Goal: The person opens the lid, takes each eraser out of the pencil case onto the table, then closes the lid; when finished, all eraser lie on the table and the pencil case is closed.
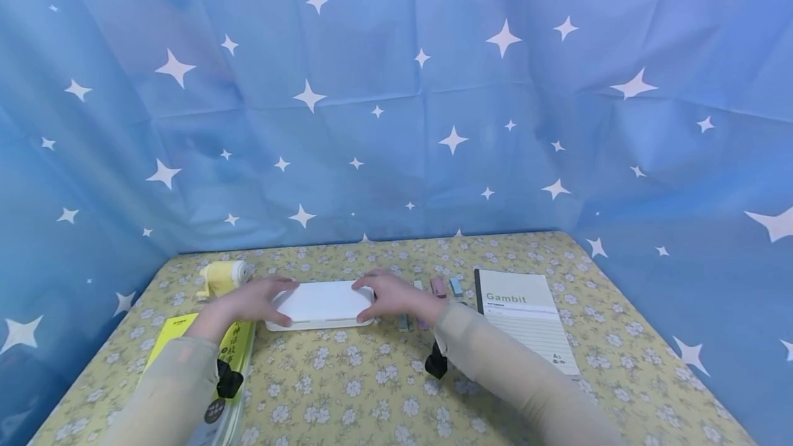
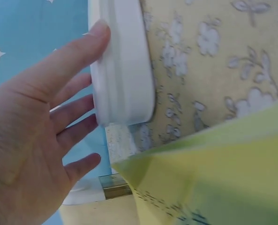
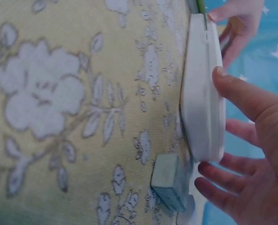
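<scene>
A flat white lidded case point(image 1: 325, 303), which looks like a pencil case, lies on the flowered tablecloth with its lid down. My left hand point(image 1: 257, 299) holds its left end, thumb along the front edge and fingers at the back. At the other end, my right hand point(image 1: 396, 294) grips it in the same way. The left wrist view shows the left thumb pressed to the rim of the case point(image 2: 124, 70). From the right wrist, the seam of the case point(image 3: 202, 93) is visible beside the right thumb, and a pale green eraser point(image 3: 169, 180) sits close by.
A yellow hand-crank pencil sharpener point(image 1: 221, 277) stands at the back left. Below it, a yellow book point(image 1: 232, 346) lies partly under the left arm. Several small erasers point(image 1: 438, 286) are right of the case, near a notebook point(image 1: 523, 308). A blue starry curtain point(image 1: 396, 122) hangs behind.
</scene>
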Motion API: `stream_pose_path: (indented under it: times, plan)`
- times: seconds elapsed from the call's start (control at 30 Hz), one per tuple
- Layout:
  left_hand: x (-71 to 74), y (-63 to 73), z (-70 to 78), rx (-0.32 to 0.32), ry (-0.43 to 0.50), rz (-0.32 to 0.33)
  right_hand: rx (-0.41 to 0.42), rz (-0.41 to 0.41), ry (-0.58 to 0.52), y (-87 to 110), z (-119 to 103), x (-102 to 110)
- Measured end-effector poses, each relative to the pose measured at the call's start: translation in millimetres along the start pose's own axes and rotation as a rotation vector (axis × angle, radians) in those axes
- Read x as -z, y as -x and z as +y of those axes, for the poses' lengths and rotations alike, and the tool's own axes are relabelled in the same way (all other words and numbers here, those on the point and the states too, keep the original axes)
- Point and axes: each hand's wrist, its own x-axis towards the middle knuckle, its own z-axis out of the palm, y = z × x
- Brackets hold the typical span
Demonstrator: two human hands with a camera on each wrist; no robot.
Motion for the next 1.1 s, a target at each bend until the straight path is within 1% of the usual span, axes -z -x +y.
stream_pose_path:
  times: [0.2,0.43,0.53,0.67,0.83,0.93,1.1]
  plan:
    - [-6.2,1.9,-1.1,0.000,0.024,0.037,-0.023,0.018,0.018,5.3,-4.5,-1.9]
    - [-12.0,6.4,1.9,-0.009,-0.001,0.076,-0.056,0.013,0.051,7.8,-9.2,-4.7]
    - [-13.5,8.8,1.6,-0.006,0.006,0.082,-0.056,0.014,0.030,9.0,-9.7,-5.3]
    - [-14.8,9.7,1.5,0.020,0.051,0.081,-0.041,0.022,0.000,10.5,-6.9,-5.1]
    - [-14.6,7.0,4.8,0.018,0.072,0.080,-0.028,0.017,-0.027,12.8,-3.2,-2.2]
    - [-15.6,3.9,7.2,0.007,0.059,0.079,-0.027,0.009,-0.031,14.4,-1.1,0.3]
    - [-19.0,-0.7,8.3,0.009,0.029,0.082,-0.020,0.000,-0.022,15.7,4.8,3.4]
